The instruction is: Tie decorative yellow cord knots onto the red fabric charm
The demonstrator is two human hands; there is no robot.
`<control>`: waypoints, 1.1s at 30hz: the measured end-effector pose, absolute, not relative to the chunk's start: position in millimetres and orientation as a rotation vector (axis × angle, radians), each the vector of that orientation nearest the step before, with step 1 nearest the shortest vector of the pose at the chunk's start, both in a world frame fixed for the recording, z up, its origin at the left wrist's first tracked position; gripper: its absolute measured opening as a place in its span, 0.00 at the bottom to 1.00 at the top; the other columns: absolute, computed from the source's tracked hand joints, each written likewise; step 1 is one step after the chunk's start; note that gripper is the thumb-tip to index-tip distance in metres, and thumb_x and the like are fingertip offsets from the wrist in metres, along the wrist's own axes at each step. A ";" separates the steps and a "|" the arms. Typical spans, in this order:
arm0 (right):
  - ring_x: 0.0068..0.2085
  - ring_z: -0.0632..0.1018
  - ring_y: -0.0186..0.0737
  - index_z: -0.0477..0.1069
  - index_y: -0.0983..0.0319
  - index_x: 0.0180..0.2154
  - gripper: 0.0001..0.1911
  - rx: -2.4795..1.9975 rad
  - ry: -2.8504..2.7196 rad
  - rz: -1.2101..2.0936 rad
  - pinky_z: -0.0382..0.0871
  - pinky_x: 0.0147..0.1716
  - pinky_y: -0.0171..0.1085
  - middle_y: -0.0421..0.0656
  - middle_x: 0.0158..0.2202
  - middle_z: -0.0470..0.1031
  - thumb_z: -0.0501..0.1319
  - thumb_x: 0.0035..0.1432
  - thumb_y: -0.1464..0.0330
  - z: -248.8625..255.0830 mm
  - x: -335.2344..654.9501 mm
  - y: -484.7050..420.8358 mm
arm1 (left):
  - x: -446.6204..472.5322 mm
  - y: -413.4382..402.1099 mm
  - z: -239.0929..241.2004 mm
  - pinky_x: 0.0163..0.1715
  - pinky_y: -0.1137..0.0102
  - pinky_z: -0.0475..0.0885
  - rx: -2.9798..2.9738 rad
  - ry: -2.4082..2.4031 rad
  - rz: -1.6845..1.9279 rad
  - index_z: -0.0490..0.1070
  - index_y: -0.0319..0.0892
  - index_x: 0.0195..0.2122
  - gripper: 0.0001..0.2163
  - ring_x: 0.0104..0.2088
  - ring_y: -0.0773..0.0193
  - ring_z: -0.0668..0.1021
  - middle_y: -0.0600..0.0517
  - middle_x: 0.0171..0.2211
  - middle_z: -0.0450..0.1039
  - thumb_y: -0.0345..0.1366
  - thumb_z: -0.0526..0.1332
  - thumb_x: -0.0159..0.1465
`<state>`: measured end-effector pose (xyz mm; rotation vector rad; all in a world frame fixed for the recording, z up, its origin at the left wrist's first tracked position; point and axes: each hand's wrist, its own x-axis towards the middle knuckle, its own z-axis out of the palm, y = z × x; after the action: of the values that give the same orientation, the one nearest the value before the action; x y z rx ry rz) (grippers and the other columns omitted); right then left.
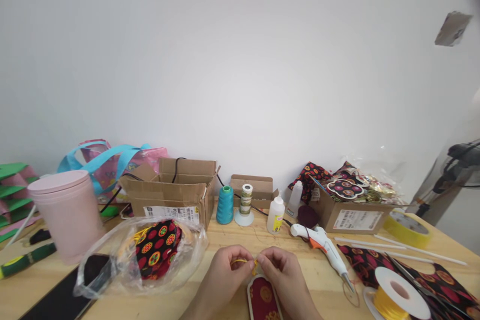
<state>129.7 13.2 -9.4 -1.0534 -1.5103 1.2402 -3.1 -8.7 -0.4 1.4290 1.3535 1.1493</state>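
Observation:
My left hand [233, 266] and my right hand [278, 266] meet at the front middle of the table, thumbs and forefingers pinched. Between them runs a thin yellow cord [240, 261], gripped by both hands. Just under my fingertips lies a dark red fabric tag [263, 297] with gold patterns and a pale border, its rounded top towards the cord. Whether the cord passes through the tag's top is hidden by my fingers. To the right of my right hand rests a white glue gun [326, 250] with an orange trigger.
Left stand a plastic bag [187, 260] with patterned fabric, a pink lidded container [67, 215] and an open cardboard box [176, 192]. Behind my hands are a teal thread cone [225, 205] and a glue bottle [276, 215]. A yellow cord spool [403, 292] and a filled box [354, 215] are right.

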 end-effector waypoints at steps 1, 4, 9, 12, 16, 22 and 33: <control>0.21 0.62 0.30 0.67 0.68 0.20 0.12 -1.050 -1.507 1.241 0.55 0.20 0.29 0.39 0.18 0.64 0.58 0.44 0.64 -9.6 129.4 13.1 | -2.8 -9.0 -0.4 0.26 0.73 0.64 1.441 1.336 1.149 0.69 0.37 0.23 0.06 0.25 0.65 0.70 0.52 0.22 0.70 0.35 0.57 0.49; 0.21 0.61 0.30 0.67 0.68 0.20 0.12 -1.044 -1.497 1.248 0.54 0.20 0.29 0.38 0.18 0.63 0.58 0.44 0.64 -10.9 128.3 13.1 | -2.8 -8.6 -3.2 0.28 0.72 0.65 1.445 1.304 1.131 0.70 0.36 0.25 0.08 0.28 0.63 0.71 0.51 0.24 0.71 0.36 0.57 0.49; 0.22 0.62 0.30 0.67 0.68 0.21 0.11 -1.050 -1.532 1.199 0.56 0.21 0.29 0.39 0.18 0.64 0.57 0.45 0.65 -11.0 127.9 11.9 | -5.2 -4.1 -9.1 0.21 0.74 0.59 1.441 1.414 1.116 0.70 0.36 0.22 0.09 0.21 0.68 0.66 0.54 0.17 0.66 0.38 0.58 0.48; 0.23 0.64 0.32 0.67 0.68 0.21 0.10 -1.069 -1.573 1.131 0.58 0.23 0.30 0.40 0.19 0.65 0.56 0.46 0.67 -8.8 128.7 10.1 | -5.2 -3.1 -7.3 0.17 0.75 0.53 1.419 1.436 1.108 0.69 0.35 0.20 0.07 0.17 0.72 0.60 0.58 0.13 0.59 0.36 0.58 0.46; 0.24 0.66 0.34 0.68 0.68 0.20 0.08 -1.105 -1.606 1.070 0.59 0.23 0.30 0.41 0.19 0.67 0.56 0.45 0.69 -6.7 129.2 8.5 | -3.4 -4.6 -2.6 0.18 0.76 0.53 1.358 1.371 1.083 0.65 0.36 0.16 0.05 0.17 0.72 0.60 0.58 0.13 0.60 0.32 0.57 0.44; 0.24 0.66 0.33 0.68 0.67 0.20 0.09 -1.106 -1.557 1.100 0.59 0.23 0.30 0.40 0.19 0.67 0.57 0.44 0.67 -5.9 128.5 11.5 | -2.8 -5.1 -1.3 0.17 0.76 0.50 1.294 1.320 1.077 0.65 0.37 0.16 0.07 0.16 0.73 0.57 0.60 0.11 0.57 0.35 0.59 0.43; 0.23 0.67 0.34 0.69 0.66 0.19 0.09 -1.122 -1.575 1.048 0.59 0.22 0.30 0.40 0.18 0.68 0.56 0.44 0.68 -8.7 129.4 11.6 | -4.8 -1.8 -6.5 0.17 0.76 0.50 1.330 1.331 1.085 0.69 0.36 0.18 0.12 0.17 0.73 0.57 0.59 0.13 0.59 0.42 0.61 0.44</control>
<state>129.4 11.6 -8.7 -1.1216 -1.5746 1.0476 -4.8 -1.8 -6.5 1.3304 1.3311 1.0849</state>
